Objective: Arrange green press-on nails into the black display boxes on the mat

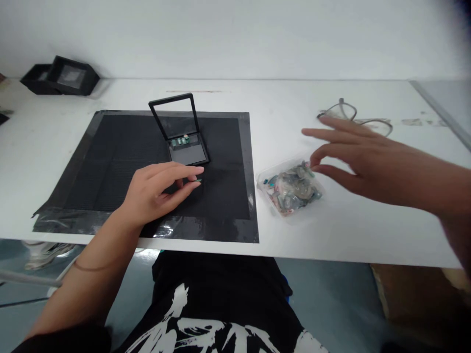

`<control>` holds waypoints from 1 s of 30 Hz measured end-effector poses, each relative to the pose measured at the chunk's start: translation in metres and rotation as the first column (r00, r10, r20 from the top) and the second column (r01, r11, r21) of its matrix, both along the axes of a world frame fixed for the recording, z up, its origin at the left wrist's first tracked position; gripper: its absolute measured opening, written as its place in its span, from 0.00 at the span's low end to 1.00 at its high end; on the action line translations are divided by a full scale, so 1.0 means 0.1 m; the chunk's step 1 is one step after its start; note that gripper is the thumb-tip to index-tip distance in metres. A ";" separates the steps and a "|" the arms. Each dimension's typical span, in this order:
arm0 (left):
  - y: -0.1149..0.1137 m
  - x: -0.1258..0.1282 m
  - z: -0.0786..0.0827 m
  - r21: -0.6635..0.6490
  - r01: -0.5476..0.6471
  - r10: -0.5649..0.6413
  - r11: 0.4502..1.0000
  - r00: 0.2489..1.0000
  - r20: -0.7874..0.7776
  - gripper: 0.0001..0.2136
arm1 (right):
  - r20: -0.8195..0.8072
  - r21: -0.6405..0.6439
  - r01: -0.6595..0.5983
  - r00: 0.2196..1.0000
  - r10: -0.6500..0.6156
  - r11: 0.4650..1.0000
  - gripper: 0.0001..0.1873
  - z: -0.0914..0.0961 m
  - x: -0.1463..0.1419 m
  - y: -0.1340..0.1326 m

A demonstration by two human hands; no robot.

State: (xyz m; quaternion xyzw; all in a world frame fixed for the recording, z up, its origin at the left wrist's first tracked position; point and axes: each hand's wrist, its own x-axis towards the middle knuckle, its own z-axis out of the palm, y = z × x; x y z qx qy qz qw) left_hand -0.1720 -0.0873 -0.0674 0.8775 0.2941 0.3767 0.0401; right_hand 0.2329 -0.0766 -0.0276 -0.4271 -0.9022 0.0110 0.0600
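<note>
My left hand hovers over the black mat with thumb and fingers pinched on a small green piece. Just beyond it stands a black-framed display case, its clear-windowed lid raised. Several small green and white pieces lie in a row along the back of the case's grey base. On the right, my right hand is at the far right edge of a clear plastic box holding small bags and bits. Its thumb and index finger pinch together, the other fingers stretched out; what they hold is too small to make out.
The black mat is taped to the white table. Two black open boxes stand at the back left by the wall. A pair of glasses lies behind my right hand.
</note>
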 end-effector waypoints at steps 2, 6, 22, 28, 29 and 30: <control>0.00 -0.01 0.01 0.009 0.003 -0.003 1.000 1.000 0.013 0.17 | -0.225 -0.023 0.034 0.974 -0.038 0.999 0.07 0.14 -0.04 -0.07; -0.02 -0.01 0.02 0.001 0.013 -0.013 1.000 0.999 0.034 0.18 | -0.855 -0.206 0.061 0.474 -0.210 0.977 0.07 0.29 -0.35 -0.29; -0.02 -0.01 0.02 0.001 -0.028 0.028 1.000 0.998 0.065 0.14 | -0.678 -0.642 -0.535 0.060 -0.733 0.550 0.13 0.48 -1.31 -0.68; 0.05 -0.20 0.10 0.351 -0.147 0.183 0.925 0.981 -0.071 0.14 | -0.741 -0.645 -0.521 0.251 -0.622 0.559 0.10 0.04 -1.54 -0.80; 0.06 -0.28 0.12 0.420 -0.163 0.221 0.893 0.971 -0.093 0.14 | -0.740 -0.654 -0.541 0.313 -0.595 0.529 0.10 -0.08 -1.58 -0.84; 0.08 -0.36 0.14 0.471 -0.171 0.253 0.866 0.961 -0.116 0.15 | -0.712 -0.693 -0.529 0.398 -0.578 0.490 0.09 -0.18 -1.60 -0.88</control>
